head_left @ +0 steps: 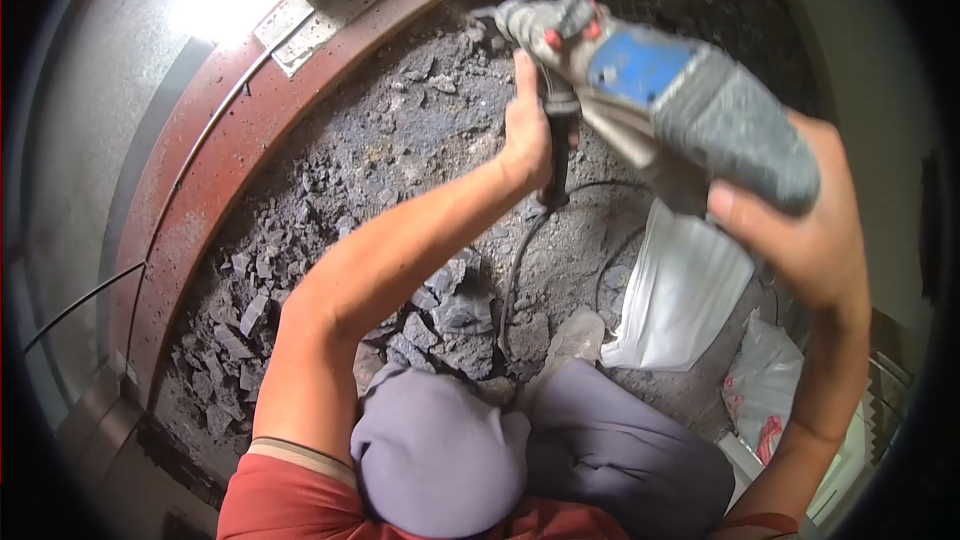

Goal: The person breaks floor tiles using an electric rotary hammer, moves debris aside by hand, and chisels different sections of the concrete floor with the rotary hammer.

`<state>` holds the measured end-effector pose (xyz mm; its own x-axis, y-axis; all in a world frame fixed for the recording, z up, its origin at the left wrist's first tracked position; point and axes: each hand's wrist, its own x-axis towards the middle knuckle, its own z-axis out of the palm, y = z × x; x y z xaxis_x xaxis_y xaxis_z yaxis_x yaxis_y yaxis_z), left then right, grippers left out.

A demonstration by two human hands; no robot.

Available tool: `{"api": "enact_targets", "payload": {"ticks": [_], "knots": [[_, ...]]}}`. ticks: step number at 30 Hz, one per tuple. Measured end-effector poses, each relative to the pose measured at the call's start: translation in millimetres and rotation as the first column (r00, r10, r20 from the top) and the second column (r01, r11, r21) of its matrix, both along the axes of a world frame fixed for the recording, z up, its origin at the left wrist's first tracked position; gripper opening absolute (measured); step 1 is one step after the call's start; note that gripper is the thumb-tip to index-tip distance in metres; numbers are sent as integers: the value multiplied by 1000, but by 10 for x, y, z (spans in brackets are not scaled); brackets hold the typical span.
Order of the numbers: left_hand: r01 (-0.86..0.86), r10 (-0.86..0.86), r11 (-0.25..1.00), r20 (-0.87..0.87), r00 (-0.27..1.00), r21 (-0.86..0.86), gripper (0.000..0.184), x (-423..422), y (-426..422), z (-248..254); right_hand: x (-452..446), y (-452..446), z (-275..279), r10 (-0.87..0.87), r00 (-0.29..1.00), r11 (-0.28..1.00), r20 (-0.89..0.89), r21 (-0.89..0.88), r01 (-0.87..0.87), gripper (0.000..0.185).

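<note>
A dusty grey rotary hammer (690, 90) with a blue panel and red parts is held up across the upper right of the head view, slightly blurred. My right hand (800, 225) grips its rear end, thumb on the near side. Around the black side handle (561, 145) near the tool's front, my left hand (528, 130) is closed, one digit pointing up along the tool. The front end tilts to the upper left over the rubble; whether its tip touches anything is unclear. Below it, a black cable (512, 285) loops over the ground.
Broken grey rubble (235, 340) covers the ground to the left and between my knees. A red-brown ledge (215, 140) with a cable curves along the left. A white sack (680, 285) and a clear plastic bag (765, 375) lie at the right.
</note>
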<state>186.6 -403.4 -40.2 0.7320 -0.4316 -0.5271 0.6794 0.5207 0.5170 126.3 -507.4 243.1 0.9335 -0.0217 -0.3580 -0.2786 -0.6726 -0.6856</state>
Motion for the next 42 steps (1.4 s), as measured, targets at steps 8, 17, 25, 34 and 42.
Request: {"api": "enact_targets", "payload": {"ticks": [8,17,25,34,42], "knots": [[63,-31,983,183,983,-171,77,117,-236,-354,-404,-102,-237,70,982,993,177,-107,-52,33],[-58,46,954,-46,998,-293,81,488,-695,-747,-206,-431,-803,176,952,975,252,-180,-132,26],[204,-198,866,61,978,-456,77,295,-454,-913,-577,-297,-861,59,921,995,386,-94,-25,21],[151,-125,875,87,988,-459,76,583,-547,-1013,-415,-420,-968,83,894,994,439,-102,-42,18],[411,-204,860,536,819,-302,15,448,-649,-112,-31,-476,-856,152,982,949,110,-292,-114,30]]}}
